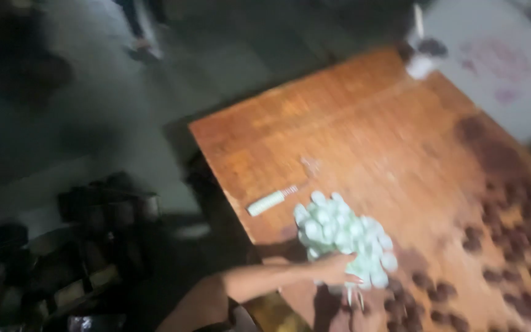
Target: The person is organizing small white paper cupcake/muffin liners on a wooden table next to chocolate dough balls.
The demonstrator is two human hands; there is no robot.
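Fingers of one hand (333, 268) (which hand cannot be told) rest loosely against a heap of pale green caps (344, 237) near the wooden counter (364, 123) edge. Dark round pieces (511, 233) scatter rightward. Beyond, a pale tube (267, 202) lies diagonally, its spring end pointing upper right; dim floor (93, 123) behind.

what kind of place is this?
Probably a small, dim workshop, though the picture is blurred. A worn wooden table holds a heap of small pale green round pieces and many scattered dark round lumps. Dark cluttered gear sits on the floor.
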